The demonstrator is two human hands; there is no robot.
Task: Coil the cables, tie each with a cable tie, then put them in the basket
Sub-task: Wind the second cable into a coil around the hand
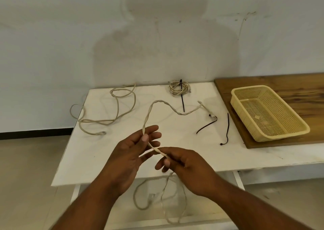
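Observation:
A beige cable [158, 103] runs across the white table from its end near the right, up into my hands. My left hand [135, 147] pinches it between thumb and fingers above the table's front part. My right hand [182, 163] grips the same cable a little lower; from there it hangs in loops [164, 198] below the table's front edge. A second loose beige cable [115, 110] sprawls at the left. A coiled cable [178, 88] with a black tie round it lies at the back. Two loose black cable ties [206, 127] [227, 128] lie at the right. The yellow basket [245, 117] is empty.
The basket stands on a wooden board [298, 87] to the right of the white table [108, 152]. A pale wall rises right behind the table. The left cable hangs partly over the table's left edge.

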